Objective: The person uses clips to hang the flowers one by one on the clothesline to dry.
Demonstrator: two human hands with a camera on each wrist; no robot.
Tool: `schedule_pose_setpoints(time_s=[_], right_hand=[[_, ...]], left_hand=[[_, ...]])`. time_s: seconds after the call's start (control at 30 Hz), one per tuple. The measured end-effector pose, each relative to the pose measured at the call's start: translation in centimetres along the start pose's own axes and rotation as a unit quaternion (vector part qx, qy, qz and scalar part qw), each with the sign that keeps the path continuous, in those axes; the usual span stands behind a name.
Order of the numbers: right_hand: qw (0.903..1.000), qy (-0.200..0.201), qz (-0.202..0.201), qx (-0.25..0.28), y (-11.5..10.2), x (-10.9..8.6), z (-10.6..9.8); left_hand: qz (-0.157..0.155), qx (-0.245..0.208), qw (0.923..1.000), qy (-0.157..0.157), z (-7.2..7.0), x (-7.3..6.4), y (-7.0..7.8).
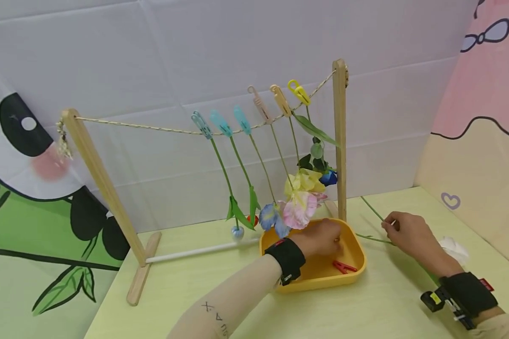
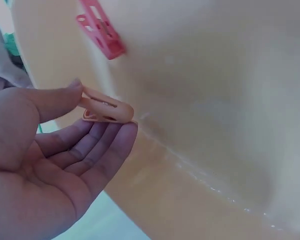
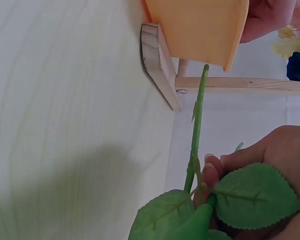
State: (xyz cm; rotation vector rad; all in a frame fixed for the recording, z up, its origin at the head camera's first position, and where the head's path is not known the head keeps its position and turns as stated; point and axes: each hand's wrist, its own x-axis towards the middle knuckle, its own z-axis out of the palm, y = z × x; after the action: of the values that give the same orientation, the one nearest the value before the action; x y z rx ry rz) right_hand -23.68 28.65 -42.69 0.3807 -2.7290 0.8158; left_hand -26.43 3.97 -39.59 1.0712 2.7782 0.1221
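Note:
My left hand (image 1: 322, 238) reaches into a yellow-orange plastic basket (image 1: 358, 268). In the left wrist view, its thumb and fingers pinch a peach clothespin (image 2: 110, 109) close to the basket wall. A red clothespin (image 1: 343, 267) lies in the basket near that hand. To the right of the basket, my right hand (image 1: 411, 235) pinches the green stem (image 1: 371, 208) of a flower. The white bloom (image 1: 455, 249) shows beside the right wrist, partly hidden by it. Serrated green leaves (image 3: 257, 195) hang by the fingers in the right wrist view.
A cord (image 1: 152, 127) runs between two wooden posts (image 1: 340, 141). Several clothespins (image 1: 242, 120) on it hold hanging flowers, including a pink one (image 1: 300, 209), a yellow one and a blue one (image 1: 275, 220) above the basket. A white rod (image 1: 199, 250) lies low behind the basket.

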Motion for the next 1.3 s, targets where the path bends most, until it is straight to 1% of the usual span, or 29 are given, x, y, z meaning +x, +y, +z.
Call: schedule_pose_setpoints(time_s=[0.1, 0.27, 0.33, 0.43, 0.53, 0.67, 0.8, 0.9, 1.07, 1.17, 1.3], right_hand=[[1.0000, 0.001, -0.001, 0.006, 0.0, 0.2, -0.3], [0.9992, -0.014, 0.019, 0.031, -0.5, 0.5, -0.9], [0.9989, -0.017, 0.023, 0.038, -0.7, 0.5, -1.1], [0.9990, -0.014, 0.016, 0.039, -0.9, 0.5, -1.5], [0.9994, 0.000, 0.003, 0.034, -1.0, 0.5, -1.9], [0.9994, 0.020, -0.006, 0.027, -1.2, 0.5, -2.5], [0.9994, 0.026, -0.006, 0.022, -1.5, 0.7, -2.8], [0.9993, 0.030, -0.007, 0.020, -1.9, 0.7, -3.0], [0.9983, 0.048, -0.018, 0.026, -3.0, 0.4, -3.3], [0.9968, 0.067, -0.028, 0.035, -3.9, 0.2, -3.6], [0.9942, 0.092, -0.036, 0.041, -5.3, -0.3, -4.0]], left_hand=[[-0.013, -0.009, 0.9999, 0.003, -0.5, -0.3, 0.2], [-0.031, -0.031, 0.9990, 0.004, -1.0, -0.8, 0.5], [-0.032, -0.042, 0.9985, 0.010, -1.1, -1.0, 0.5], [-0.028, -0.061, 0.9975, 0.020, -1.3, -1.5, 0.6], [-0.012, -0.069, 0.9970, 0.034, -1.6, -2.1, 0.8], [0.012, -0.063, 0.9968, 0.047, -2.0, -2.9, 1.2], [0.043, -0.055, 0.9957, 0.062, -2.4, -3.7, 1.7], [0.065, -0.060, 0.9930, 0.078, -2.7, -4.4, 1.9], [0.087, -0.083, 0.9854, 0.120, -3.4, -5.8, 2.2], [0.102, -0.091, 0.9790, 0.151, -3.9, -6.9, 2.3], [0.116, -0.100, 0.9704, 0.187, -4.6, -8.7, 2.3]])
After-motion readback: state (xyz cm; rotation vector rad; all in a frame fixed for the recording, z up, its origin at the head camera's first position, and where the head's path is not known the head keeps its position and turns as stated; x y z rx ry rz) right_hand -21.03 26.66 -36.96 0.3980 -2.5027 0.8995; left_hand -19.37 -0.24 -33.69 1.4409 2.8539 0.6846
